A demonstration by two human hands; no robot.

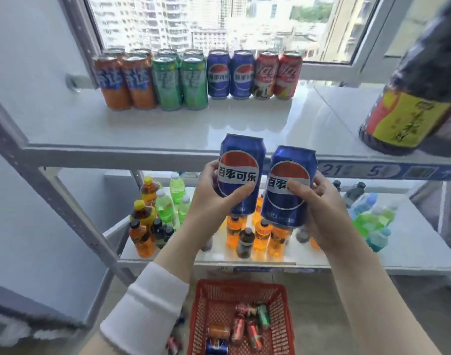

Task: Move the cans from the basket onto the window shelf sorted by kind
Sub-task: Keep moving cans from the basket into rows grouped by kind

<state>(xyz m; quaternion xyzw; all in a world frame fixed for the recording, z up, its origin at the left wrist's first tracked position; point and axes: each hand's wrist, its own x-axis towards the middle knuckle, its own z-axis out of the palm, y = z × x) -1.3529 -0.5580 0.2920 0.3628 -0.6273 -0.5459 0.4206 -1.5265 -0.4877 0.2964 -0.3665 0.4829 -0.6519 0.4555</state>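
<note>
Two blue cans are held in the air, just short of the shelf's front edge. The left can (241, 172) is in the left hand (214, 198) and the right can (289, 185) is in the right hand (319, 206). Both cans are near upright with a slight lean, logos toward the camera, sides close but seemingly apart. Each hand wraps its can from the outer side and below, with the thumb across the label and the fingers curled round the back. Both holds look full and firm.

Beyond and above the grips, at the back of the shelf (168, 129) by the window, stands the blue pair (230, 74). Red cans (278, 75) stand to its right, and green cans (180, 83) then orange cans (125, 82) to its left.

As I judge it, the step in hand is to set these two down with their kind. Lift both over the shelf edge, carry them forward and a little left, and stand them directly in front of the blue pair so the kinds do not mix. Land the bases flat and release one hand at a time, so neither can knocks the red or green neighbours.

Both forearms rise from below. The left one wears a white sleeve (145, 306).

Straight beneath the grips sits the basket (241, 285), with loose cans (244, 326) lying in it. Far right of the grips, a dark bottle (408, 98) stands on the shelf.
</note>
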